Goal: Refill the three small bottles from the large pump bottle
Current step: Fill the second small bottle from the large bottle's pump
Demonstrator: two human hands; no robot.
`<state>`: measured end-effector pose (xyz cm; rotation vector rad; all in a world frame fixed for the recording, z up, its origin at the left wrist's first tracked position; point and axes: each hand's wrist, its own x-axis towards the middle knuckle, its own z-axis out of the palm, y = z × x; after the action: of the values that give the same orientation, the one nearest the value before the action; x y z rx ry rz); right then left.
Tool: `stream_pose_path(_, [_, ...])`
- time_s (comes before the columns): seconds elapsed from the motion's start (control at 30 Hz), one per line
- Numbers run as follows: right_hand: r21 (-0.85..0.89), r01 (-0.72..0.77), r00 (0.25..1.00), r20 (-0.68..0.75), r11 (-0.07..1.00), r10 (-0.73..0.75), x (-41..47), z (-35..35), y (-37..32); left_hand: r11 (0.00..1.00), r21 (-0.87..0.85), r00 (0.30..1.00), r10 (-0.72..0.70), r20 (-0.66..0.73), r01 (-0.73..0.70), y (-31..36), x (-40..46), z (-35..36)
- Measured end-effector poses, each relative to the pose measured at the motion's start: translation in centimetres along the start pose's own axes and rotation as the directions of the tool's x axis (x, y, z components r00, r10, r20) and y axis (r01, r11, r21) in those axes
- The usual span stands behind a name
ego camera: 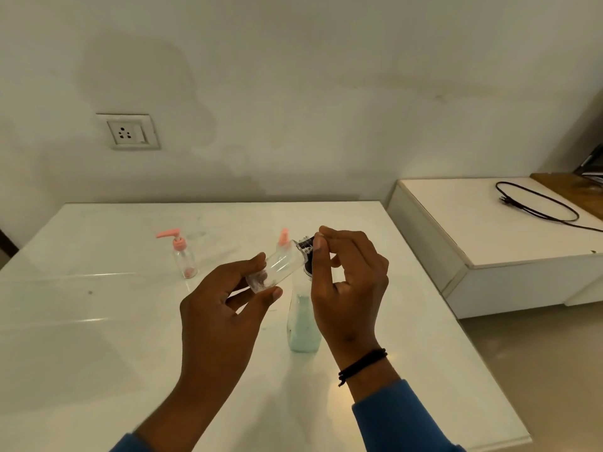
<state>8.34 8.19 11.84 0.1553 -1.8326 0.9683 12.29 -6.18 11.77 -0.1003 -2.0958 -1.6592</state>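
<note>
My left hand (225, 298) grips a small clear bottle (277, 267), tilted with its neck up and to the right, above the white table (98, 321). My right hand (346, 282) pinches the bottle's black cap (305, 244) between thumb and fingers. Just below stands the large bottle (303, 324), part full of pale green liquid, its pump head hidden by my right hand. A second small bottle (184, 259) with a pink pump stands at the left. Behind the held bottle a third pink pump (283, 237) peeks out; its bottle is hidden.
A wall socket (129, 131) sits on the wall behind the table. To the right, a lower white cabinet (489, 243) carries a black cable (538, 205). The floor shows between table and cabinet at the right.
</note>
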Motion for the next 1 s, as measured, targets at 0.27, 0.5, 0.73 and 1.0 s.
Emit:
stream_pose_path(0.27, [0.007, -0.026, 0.999, 0.029, 1.000, 0.026, -0.2, -0.3, 0.5, 1.000, 0.018, 1.000, 0.011, 0.004, -0.011, 0.3, -0.1, 0.0])
stream_pose_path(0.5, [-0.043, -0.002, 0.999, 0.033, 0.999, 0.004, 0.3, -0.3, -0.3, 1.000, 0.009, 1.000, 0.019, 0.000, -0.019, 0.3, 0.0, 0.2])
stream_pose_path(0.73, [-0.028, -0.031, 0.999, 0.015, 0.999, 0.032, 0.0, 0.0, -0.5, 1.000, 0.025, 1.000, 0.017, 0.005, -0.017, 0.2, -0.1, 0.2])
stream_pose_path(1.0, [-0.017, -0.041, 0.999, 0.017, 0.999, 0.041, -0.6, -0.2, 0.1, 1.000, -0.004, 1.000, 0.011, 0.013, -0.010, 0.5, -0.3, 0.2])
